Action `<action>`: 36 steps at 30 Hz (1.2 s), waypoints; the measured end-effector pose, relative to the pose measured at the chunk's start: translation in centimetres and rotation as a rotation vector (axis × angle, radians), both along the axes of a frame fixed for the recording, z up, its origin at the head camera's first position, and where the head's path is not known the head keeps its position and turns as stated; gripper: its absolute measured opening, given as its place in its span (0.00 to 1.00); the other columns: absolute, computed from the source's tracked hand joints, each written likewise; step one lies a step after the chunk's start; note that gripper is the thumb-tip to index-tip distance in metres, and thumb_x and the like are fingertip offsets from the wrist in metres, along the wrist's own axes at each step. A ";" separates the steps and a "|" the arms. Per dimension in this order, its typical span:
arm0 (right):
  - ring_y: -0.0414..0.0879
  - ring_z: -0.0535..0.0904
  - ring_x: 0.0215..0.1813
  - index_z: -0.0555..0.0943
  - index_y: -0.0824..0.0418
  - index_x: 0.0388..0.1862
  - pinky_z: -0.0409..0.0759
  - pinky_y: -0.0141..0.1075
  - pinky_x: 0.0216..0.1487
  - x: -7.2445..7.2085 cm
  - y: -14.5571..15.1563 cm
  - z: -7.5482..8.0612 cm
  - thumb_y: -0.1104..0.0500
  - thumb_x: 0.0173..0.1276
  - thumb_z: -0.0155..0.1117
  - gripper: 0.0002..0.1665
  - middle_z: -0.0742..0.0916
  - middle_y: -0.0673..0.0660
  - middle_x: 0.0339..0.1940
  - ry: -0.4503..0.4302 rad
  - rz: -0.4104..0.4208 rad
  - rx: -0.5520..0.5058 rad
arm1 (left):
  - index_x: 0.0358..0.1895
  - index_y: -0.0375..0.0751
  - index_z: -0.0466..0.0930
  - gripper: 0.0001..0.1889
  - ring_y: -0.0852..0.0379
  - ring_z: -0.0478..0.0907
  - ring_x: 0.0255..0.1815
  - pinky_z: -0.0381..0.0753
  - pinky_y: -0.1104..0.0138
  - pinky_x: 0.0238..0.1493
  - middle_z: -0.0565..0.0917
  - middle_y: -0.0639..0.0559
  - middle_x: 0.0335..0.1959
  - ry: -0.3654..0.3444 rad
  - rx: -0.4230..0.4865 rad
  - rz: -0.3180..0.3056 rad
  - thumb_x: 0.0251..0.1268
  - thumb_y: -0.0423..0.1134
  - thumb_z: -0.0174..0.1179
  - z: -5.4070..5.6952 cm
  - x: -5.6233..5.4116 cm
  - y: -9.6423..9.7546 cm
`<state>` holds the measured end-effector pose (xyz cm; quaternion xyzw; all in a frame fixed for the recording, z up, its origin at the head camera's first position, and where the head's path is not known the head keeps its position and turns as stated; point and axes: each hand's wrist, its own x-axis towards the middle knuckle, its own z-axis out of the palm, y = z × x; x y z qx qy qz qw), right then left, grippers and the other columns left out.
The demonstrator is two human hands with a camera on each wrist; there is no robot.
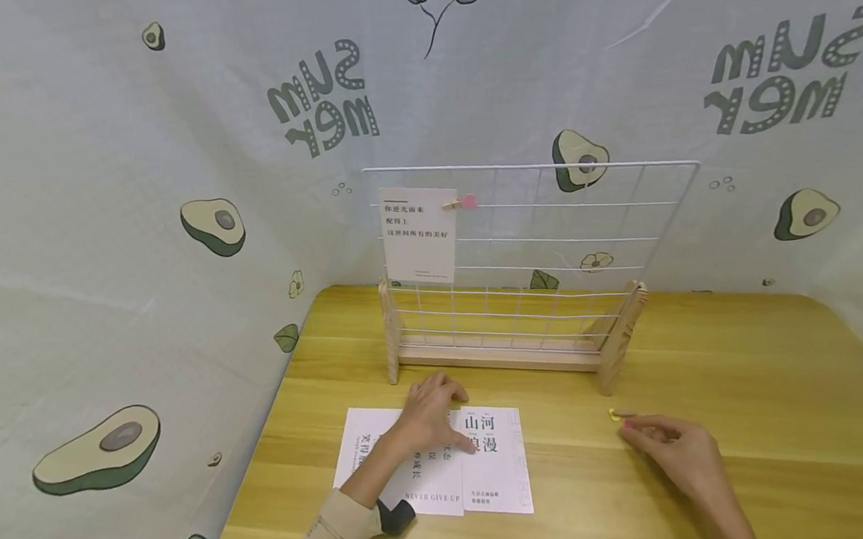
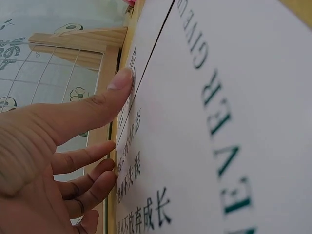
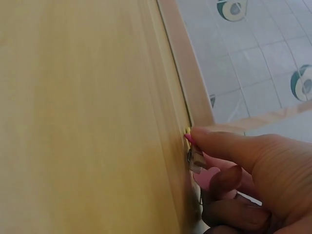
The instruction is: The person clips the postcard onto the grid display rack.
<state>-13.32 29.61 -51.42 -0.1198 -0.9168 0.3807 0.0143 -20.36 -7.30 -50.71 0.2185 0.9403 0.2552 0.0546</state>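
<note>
Two white printed cards lie side by side on the wooden table, the left card [image 1: 434,480] marked "NEVER GIVE UP" and the right card [image 1: 500,469] bearing large characters. Over their far part is my left hand [image 1: 427,416], its thumb reaching onto the right card. In the left wrist view its fingertips [image 2: 109,146] come down at the card's far edge, with thumb and fingers apart. My right hand [image 1: 681,452] pinches a small wooden clothespin [image 3: 199,160] low at the table, right of the cards. A pink heart [image 3: 207,178] shows beside the fingers, and a yellow piece [image 1: 613,415] sticks out past the fingertips.
Behind the cards stands a white wire grid rack [image 1: 542,241] on a wooden base [image 1: 498,355]. A printed card [image 1: 418,245] hangs at its upper left from a clothespin with a pink heart [image 1: 469,202]. An avocado-print cloth [image 1: 130,157] surrounds the table.
</note>
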 end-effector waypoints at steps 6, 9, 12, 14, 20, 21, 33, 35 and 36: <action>0.31 0.73 0.28 0.90 0.63 0.44 0.72 0.28 0.30 0.0 0.2 0.1 0.48 0.64 0.78 0.20 0.87 0.46 0.26 0.029 0.027 0.035 | 0.50 0.46 0.84 0.33 0.54 0.75 0.54 0.68 0.59 0.57 0.80 0.53 0.50 -0.001 0.022 -0.003 0.36 0.51 0.87 -0.2 -0.1 0.1; 0.30 0.74 0.31 0.89 0.62 0.46 0.73 0.28 0.33 0.1 0.3 0.2 0.48 0.66 0.76 0.19 0.89 0.48 0.31 0.013 0.067 0.023 | 0.49 0.47 0.82 0.33 0.55 0.75 0.53 0.68 0.59 0.57 0.80 0.54 0.48 -0.003 0.032 -0.005 0.36 0.50 0.87 -0.2 -0.2 0.1; 0.23 0.74 0.37 0.89 0.59 0.48 0.75 0.26 0.39 0.1 0.4 0.3 0.45 0.67 0.75 0.21 0.92 0.54 0.42 -0.022 0.104 0.002 | 0.49 0.47 0.81 0.33 0.58 0.74 0.48 0.66 0.63 0.54 0.79 0.55 0.45 -0.002 0.046 -0.011 0.36 0.49 0.87 -0.2 -0.1 0.1; 0.18 0.72 0.42 0.89 0.58 0.49 0.75 0.25 0.43 0.1 0.5 0.3 0.43 0.67 0.74 0.22 0.92 0.56 0.50 -0.045 0.115 -0.012 | 0.48 0.47 0.80 0.33 0.60 0.72 0.44 0.63 0.64 0.51 0.79 0.57 0.42 -0.001 0.058 -0.016 0.36 0.48 0.88 -0.2 -0.1 0.1; 0.19 0.72 0.48 0.88 0.57 0.53 0.75 0.25 0.46 0.0 0.7 0.4 0.39 0.67 0.72 0.27 0.89 0.57 0.58 -0.110 0.094 -0.078 | 0.47 0.47 0.78 0.33 0.63 0.67 0.37 0.57 0.64 0.49 0.77 0.59 0.34 -0.017 0.102 -0.018 0.36 0.45 0.88 -0.3 0.0 0.2; 0.22 0.74 0.49 0.88 0.57 0.54 0.76 0.26 0.46 -0.1 0.8 0.4 0.38 0.67 0.72 0.28 0.89 0.57 0.58 -0.122 0.087 -0.089 | 0.47 0.48 0.78 0.33 0.63 0.67 0.37 0.56 0.64 0.50 0.77 0.59 0.34 -0.021 0.106 -0.017 0.36 0.44 0.88 -0.3 0.0 0.2; 0.15 0.74 0.48 0.86 0.61 0.58 0.80 0.24 0.45 0.1 0.9 -0.1 0.47 0.73 0.69 0.23 0.86 0.28 0.50 -0.050 0.111 -0.266 | 0.52 0.47 0.78 0.34 0.64 0.70 0.36 0.50 0.36 0.79 0.79 0.59 0.33 -0.085 0.208 -0.049 0.38 0.40 0.87 -0.1 -0.1 0.3; 0.21 0.78 0.46 0.86 0.62 0.56 0.82 0.26 0.43 0.1 0.7 0.0 0.49 0.72 0.70 0.22 0.85 0.25 0.46 -0.059 0.093 -0.329 | 0.54 0.47 0.79 0.34 0.65 0.71 0.36 0.45 0.33 0.80 0.79 0.60 0.33 -0.095 0.218 -0.055 0.39 0.40 0.86 -0.1 -0.1 0.3; 0.25 0.80 0.44 0.87 0.61 0.56 0.83 0.29 0.41 0.1 0.6 0.1 0.50 0.72 0.71 0.21 0.86 0.25 0.44 -0.068 0.077 -0.367 | 0.55 0.47 0.80 0.34 0.65 0.71 0.35 0.45 0.33 0.80 0.79 0.60 0.32 -0.099 0.222 -0.057 0.39 0.40 0.86 -0.1 -0.1 0.3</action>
